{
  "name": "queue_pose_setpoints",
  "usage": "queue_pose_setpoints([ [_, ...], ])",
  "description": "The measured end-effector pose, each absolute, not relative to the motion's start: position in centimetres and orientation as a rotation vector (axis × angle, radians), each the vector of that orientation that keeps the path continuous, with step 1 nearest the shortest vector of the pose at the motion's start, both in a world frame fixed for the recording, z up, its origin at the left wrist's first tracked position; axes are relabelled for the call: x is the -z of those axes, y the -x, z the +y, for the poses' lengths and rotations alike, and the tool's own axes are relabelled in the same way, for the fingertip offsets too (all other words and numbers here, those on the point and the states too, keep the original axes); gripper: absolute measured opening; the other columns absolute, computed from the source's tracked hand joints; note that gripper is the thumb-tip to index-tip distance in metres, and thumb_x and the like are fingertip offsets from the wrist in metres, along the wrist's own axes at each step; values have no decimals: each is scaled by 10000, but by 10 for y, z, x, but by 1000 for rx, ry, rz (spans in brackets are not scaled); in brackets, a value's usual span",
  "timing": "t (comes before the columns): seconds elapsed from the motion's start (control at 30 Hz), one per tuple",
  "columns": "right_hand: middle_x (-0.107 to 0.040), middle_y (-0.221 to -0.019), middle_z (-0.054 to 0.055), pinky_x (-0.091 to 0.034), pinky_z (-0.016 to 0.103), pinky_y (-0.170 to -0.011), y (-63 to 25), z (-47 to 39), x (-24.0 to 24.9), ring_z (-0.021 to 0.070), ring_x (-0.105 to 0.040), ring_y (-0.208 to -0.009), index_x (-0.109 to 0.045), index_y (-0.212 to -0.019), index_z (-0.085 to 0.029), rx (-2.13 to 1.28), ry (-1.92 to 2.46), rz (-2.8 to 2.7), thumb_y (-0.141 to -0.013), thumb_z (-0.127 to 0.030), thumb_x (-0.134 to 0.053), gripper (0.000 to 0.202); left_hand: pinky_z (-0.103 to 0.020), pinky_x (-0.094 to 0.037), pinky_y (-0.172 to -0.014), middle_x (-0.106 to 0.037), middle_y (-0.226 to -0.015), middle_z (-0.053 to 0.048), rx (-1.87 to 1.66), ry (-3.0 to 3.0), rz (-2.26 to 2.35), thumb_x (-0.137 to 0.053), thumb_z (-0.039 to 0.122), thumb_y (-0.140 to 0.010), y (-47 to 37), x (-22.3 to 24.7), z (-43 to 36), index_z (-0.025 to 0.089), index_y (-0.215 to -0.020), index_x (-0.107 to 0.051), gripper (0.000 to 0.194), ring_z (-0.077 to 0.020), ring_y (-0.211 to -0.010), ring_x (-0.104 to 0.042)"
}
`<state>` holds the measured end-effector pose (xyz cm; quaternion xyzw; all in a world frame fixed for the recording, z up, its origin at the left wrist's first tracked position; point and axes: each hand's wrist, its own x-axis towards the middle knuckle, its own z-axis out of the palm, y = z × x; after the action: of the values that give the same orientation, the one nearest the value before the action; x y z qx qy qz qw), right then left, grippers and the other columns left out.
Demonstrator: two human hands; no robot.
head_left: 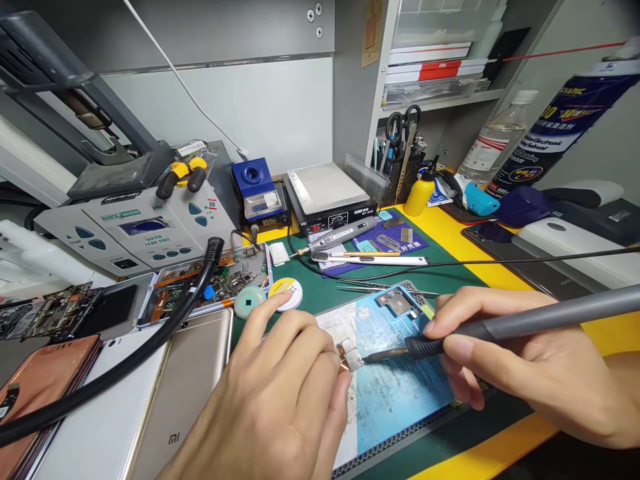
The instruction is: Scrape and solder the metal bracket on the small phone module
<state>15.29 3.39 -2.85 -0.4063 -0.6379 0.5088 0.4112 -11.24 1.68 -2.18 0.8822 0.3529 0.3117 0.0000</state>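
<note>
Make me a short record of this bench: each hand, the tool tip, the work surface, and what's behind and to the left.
Left hand: at a small silver metal part; grip hidden
Right hand: holding a grey pen-shaped tool with black grip
Tool tip: at the part's edge; contact unclear
Work surface: blue-and-white rectangular board over green mat
Behind: black box with silver top, yellow plastic squeeze bottle
Left side: gold flat phone panel, black ribbed hose

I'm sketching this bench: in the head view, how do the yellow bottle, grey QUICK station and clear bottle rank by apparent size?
1. Grey QUICK station
2. Clear bottle
3. Yellow bottle
</note>
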Motion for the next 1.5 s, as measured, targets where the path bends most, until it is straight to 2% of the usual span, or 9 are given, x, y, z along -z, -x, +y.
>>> queue_pose_setpoints([
  [0.13,-679,-517,-37,-539,175,-352,-154,34,30,138,-650,-362,-761,-920,-331,-1274,993,-1606,-949,-324,-712,57,-495,-422,-1042,-670,-780,-34,-1080,-2796,1058,-645,56,-902,114,25,17,134,-825,-707,126,-183,-812,-582],
  [0.87,-671,-518,-40,-523,186,-360,-152,32,32,135,-623,-369,-762,-940,-340,-1217,988,-1636,-950,-297,-700,77,-499,-431,-1036,-677,-796,-35,-1009,-2775,1090,-651,49,-898,117,24,14,136,-816,-695,127,-188,-835,-594],
  [1.2,-681,-512,-48,-539,213,-363,-150,32,27,141,-605,-360,-768,-917,-338,-1147,1013,-1681,-909,-227,-707,126,-495,-434,-1045,-681,-793,-32,-1025,-2772,1098,-650,39,-895,110,22,17,136,-818,-695,131,-183,-825,-596],
  [1.5,-663,-488,-21,-529,239,-349,-150,31,23,160,-600,-348,-758,-882,-279,-1175,1015,-1636,-918,-277,-712,59,-496,-438,-1025,-680,-782,-29,-1003,-2779,1087,-657,52,-900,115,24,16,142,-809,-691,133,-187,-822,-597],
])
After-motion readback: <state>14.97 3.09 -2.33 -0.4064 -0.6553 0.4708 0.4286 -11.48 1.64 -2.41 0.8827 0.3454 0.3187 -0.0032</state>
